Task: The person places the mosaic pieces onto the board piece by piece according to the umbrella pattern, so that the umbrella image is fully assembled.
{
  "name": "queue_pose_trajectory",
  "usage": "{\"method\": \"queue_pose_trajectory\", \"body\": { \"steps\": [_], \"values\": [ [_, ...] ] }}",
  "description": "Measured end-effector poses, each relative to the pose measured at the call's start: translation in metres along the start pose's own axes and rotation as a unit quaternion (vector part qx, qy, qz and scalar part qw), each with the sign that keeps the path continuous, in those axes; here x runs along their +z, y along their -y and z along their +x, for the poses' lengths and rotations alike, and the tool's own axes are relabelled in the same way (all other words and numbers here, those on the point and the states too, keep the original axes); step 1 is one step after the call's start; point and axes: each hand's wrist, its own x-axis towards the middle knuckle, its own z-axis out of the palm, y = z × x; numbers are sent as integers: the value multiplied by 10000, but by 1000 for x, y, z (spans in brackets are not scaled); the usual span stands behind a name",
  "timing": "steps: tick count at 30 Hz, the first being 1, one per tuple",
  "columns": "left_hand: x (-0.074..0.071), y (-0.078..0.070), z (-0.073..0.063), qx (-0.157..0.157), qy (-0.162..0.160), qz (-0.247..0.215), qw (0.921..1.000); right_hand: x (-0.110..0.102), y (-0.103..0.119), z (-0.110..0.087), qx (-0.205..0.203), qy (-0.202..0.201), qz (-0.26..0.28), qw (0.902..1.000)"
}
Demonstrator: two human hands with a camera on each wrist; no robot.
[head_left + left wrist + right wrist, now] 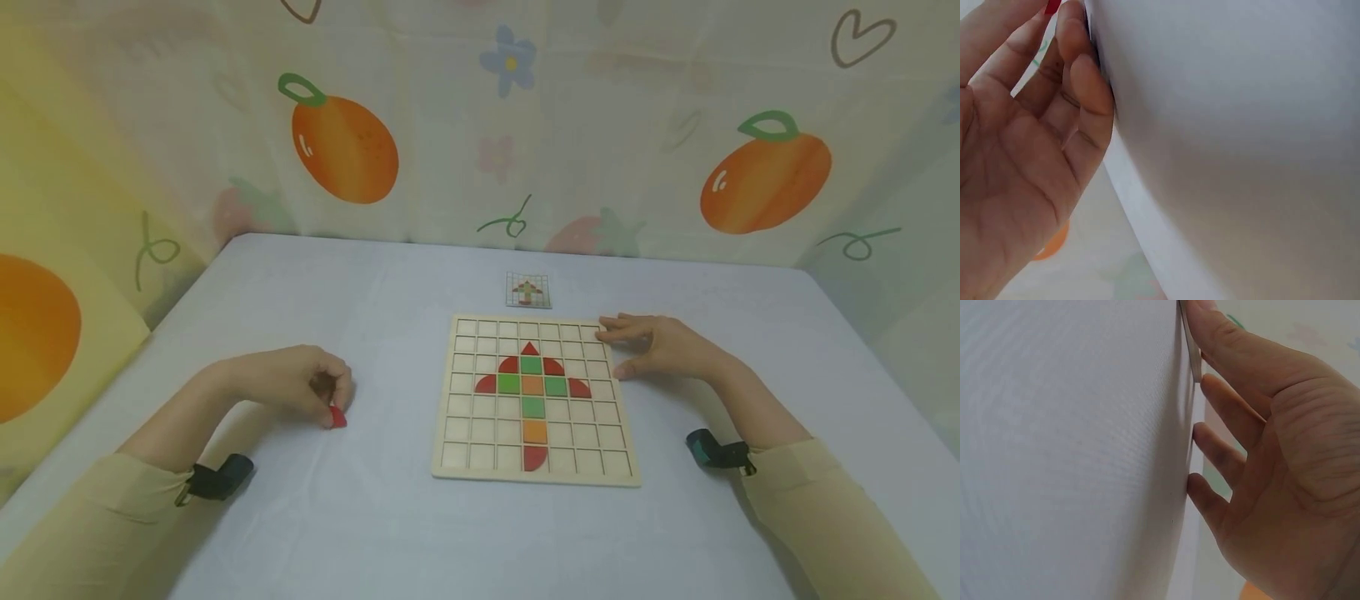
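Observation:
Left of the board, my left hand [288, 379] pinches a small red piece [338, 417] just over the tablecloth; in the left wrist view only a bit of the red piece [1052, 7] shows at the fingertips. My right hand [663, 346] rests at the upper right edge of the wooden grid board [460, 400], its thumb and fingers touching the rim. In the right wrist view the board's edge [1191, 347] lies by the thumb, and the other fingers are spread. On the board, green and orange squares and red rounded pieces, with a red triangle [529, 349] on top, form an arrow-like figure.
A small pattern card [528, 290] showing a similar figure lies behind the board. White cloth [360, 517] covers the table. A curtain printed with oranges [345, 150] hangs at the back. Dark wrist cameras [220, 477] sit on both forearms.

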Motion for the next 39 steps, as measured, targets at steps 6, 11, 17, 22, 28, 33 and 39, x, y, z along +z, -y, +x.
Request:
{"method": "queue_pose_trajectory", "body": {
  "steps": [6, 11, 17, 22, 28, 33, 39],
  "values": [
    [-2, -16, 10, 100, -209, 77, 9997, 0, 2, -1, -34, -22, -24, 10000],
    [-3, -35, 22, 555, -321, -416, 9971, -1, 3, -1, 17, -9, -15, 10000],
    [6, -66, 36, 811, -484, -1004, 9905, -2, 4, -1, -38, -30, -39, 10000],
    [18, -85, 49, 686, -814, -1620, 9810, -1, 4, -2, 13, -22, 7, 10000],
    [28, -100, 58, 308, -1505, -1719, 9731, 0, 3, 0, 21, 12, 12, 10000],
    [37, -107, 68, -67, -1785, -1944, 9645, -1, 3, 1, 66, 71, -38, 9999],
    [57, -114, 83, -336, -1680, -1667, 9710, -1, 4, 0, 142, 69, -62, 9999]
  ]
}}
